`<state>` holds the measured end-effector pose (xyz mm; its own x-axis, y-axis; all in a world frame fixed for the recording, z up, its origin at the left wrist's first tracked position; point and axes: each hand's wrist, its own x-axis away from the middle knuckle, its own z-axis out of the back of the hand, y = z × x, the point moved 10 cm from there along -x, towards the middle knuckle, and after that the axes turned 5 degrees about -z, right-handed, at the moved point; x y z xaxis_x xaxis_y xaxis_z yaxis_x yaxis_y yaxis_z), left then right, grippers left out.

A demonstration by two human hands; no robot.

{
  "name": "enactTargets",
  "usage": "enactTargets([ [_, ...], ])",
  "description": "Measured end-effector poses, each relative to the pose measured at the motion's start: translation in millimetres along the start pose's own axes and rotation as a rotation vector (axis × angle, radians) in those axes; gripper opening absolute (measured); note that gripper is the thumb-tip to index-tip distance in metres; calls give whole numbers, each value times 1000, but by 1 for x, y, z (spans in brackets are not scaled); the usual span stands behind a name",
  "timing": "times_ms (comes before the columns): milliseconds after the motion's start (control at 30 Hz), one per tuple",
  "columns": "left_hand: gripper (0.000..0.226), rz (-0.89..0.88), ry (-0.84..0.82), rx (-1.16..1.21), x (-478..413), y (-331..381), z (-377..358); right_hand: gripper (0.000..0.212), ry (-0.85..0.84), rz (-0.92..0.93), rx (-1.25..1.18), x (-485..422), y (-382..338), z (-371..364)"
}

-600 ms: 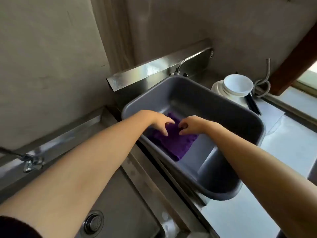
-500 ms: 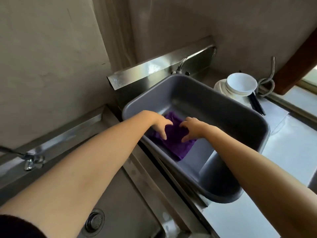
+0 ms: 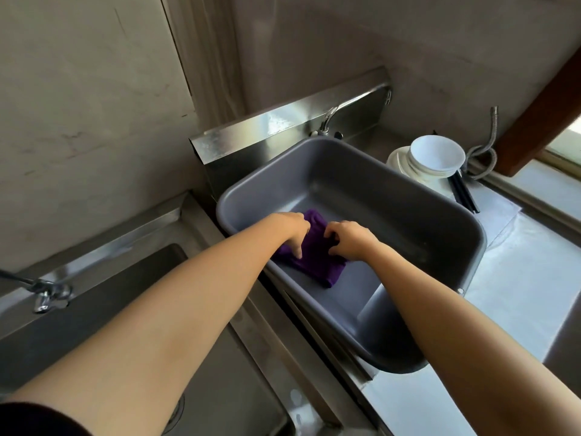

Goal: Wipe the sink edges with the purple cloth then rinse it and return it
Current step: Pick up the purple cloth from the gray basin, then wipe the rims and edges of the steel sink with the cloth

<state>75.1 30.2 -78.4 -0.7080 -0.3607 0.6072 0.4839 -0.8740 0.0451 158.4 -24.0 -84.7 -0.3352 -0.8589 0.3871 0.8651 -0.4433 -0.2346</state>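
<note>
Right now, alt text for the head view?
Both bare hands, left hand and right hand, press a crumpled purple cloth inside a grey plastic tub. Stacked white bowls sit behind; a steel sink lies left.

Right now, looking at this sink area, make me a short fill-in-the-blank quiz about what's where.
1. Both hands rest on a cloth whose colour is ____.
2. The cloth lies inside a grey plastic ____.
3. The left hand and the right hand both touch the ____.
4. Beside the white bowls lie black ____.

Missing words: purple; basin; cloth; chopsticks
</note>
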Motion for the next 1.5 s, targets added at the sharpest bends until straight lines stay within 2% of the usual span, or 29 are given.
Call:
enactTargets([
  [167,47,38,129,28,4,7,8,36,49,12,55,5,-8,20],
  [300,27,-2,194,155,17,10,23,26,-33,28,-88,15,-7,35],
  [400,20,-15,291,282,36,10,43,25,-13,59,-195,30,-11,59],
  [600,20,-56,471,298,86,12,85,32,58,134,-111,61,-32,112],
  [767,19,-141,654,314,132,9,121,30,134,192,-74,98,-57,162],
  [900,26,-151,713,333,167,1,134,29,200,236,-44,124,-76,186],
  [1033,20,-146,798,370,211,-6,145,25,250,279,-65,148,-99,204],
  [1167,21,-92,891,469,262,-24,140,15,236,368,-108,174,-135,213],
  [1400,28,78,964,541,362,-62,89,20,104,576,-84,205,-228,192],
  [1500,30,191,981,540,405,-84,60,15,62,667,-34,214,-277,173],
])
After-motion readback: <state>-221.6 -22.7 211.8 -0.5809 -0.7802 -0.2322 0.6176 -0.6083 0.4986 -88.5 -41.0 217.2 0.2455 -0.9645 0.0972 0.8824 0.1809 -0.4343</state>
